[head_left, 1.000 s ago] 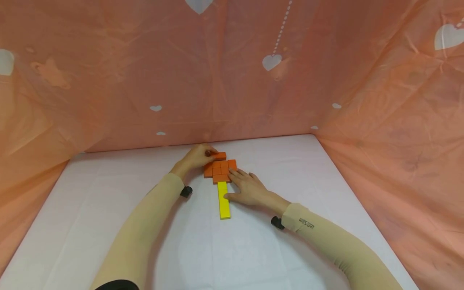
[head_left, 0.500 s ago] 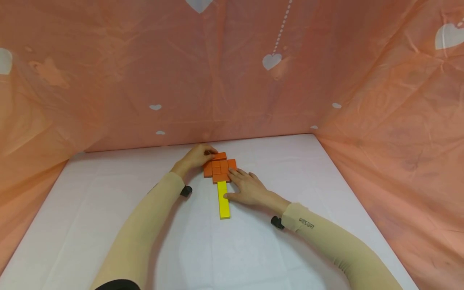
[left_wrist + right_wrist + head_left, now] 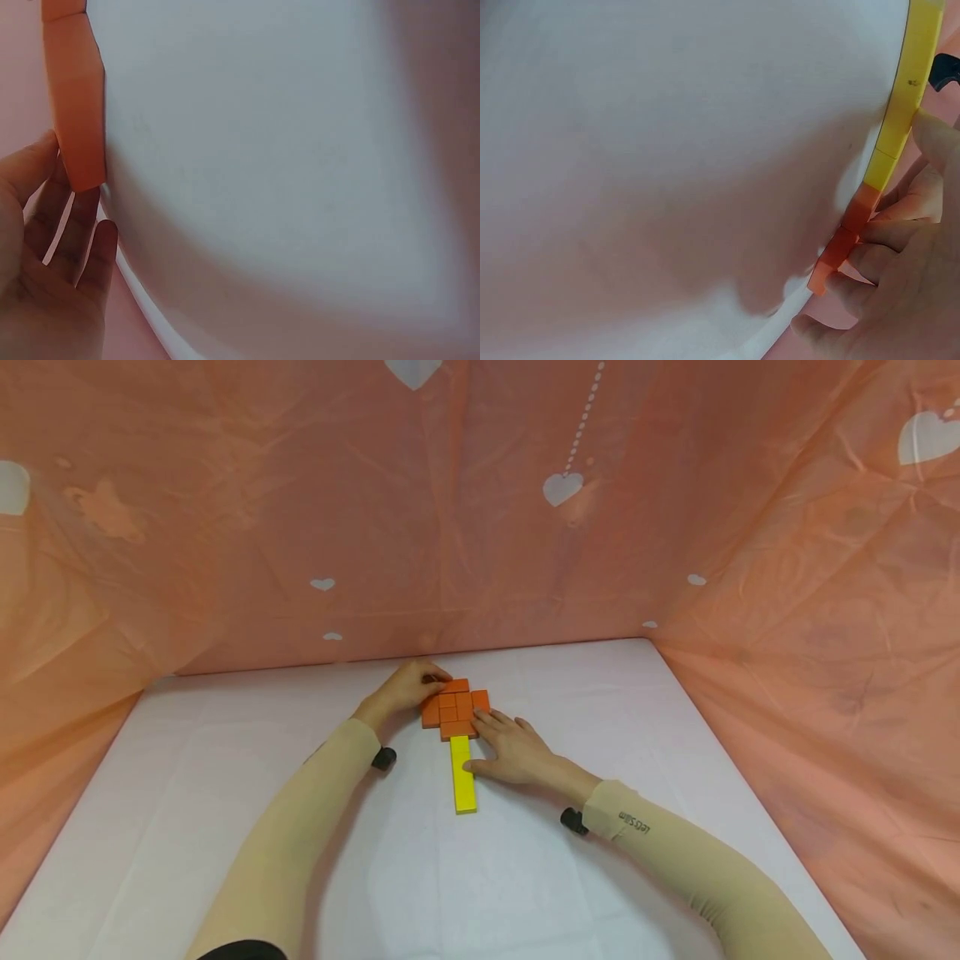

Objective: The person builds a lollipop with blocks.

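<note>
Several flat orange blocks point(image 3: 464, 705) lie fitted together on the white table, with a yellow strip point(image 3: 461, 793) running down from them toward the front. At the far side of this cluster my left hand point(image 3: 406, 683) pinches the left end of the top orange block point(image 3: 457, 686), which lies against the row below. In the left wrist view the thumb is on one side of an orange block point(image 3: 78, 97) and the fingers are behind it. My right hand point(image 3: 517, 752) lies with fingers extended, fingertips at the right-hand orange blocks and thumb on the yellow strip point(image 3: 900, 97).
The white-covered table point(image 3: 540, 885) spreads out around the blocks. A pink curtain point(image 3: 480, 543) with pale hearts hangs behind and on both sides. Small black wrist cameras sit under the left point(image 3: 384, 758) and right point(image 3: 574, 821) forearms.
The top orange block has slid slightly toward me, closing the gap to the row below, with my left hand moving along. My right hand has stayed in place.
</note>
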Tool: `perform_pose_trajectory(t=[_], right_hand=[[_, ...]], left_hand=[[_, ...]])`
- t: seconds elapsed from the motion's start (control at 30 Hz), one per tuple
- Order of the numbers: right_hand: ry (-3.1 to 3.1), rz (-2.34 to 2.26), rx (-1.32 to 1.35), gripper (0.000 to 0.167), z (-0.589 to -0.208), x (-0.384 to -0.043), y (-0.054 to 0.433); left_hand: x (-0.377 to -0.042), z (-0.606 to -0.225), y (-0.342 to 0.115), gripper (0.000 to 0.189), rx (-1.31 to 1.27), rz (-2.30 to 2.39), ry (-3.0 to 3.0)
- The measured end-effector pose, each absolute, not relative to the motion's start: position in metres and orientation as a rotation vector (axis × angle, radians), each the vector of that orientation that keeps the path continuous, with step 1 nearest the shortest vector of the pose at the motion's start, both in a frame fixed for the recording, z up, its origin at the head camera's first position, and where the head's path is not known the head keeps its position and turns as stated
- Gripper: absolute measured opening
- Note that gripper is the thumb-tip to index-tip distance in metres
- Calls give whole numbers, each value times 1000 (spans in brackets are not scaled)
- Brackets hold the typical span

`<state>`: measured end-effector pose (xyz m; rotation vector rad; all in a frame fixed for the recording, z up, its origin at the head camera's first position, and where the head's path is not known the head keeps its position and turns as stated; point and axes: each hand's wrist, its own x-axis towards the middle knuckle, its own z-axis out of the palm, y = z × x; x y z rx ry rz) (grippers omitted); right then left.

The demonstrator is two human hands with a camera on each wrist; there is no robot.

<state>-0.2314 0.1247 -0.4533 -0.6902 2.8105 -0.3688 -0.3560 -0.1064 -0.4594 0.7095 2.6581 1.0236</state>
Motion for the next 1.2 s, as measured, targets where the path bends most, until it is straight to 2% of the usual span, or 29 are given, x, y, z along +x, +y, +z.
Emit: perform_pose_trajectory(t=[1.2], right_hand=[[2819, -401, -691, 83, -454, -231, 125]], left_hand=[[-353, -463, -103, 28, 707, 970, 2727]])
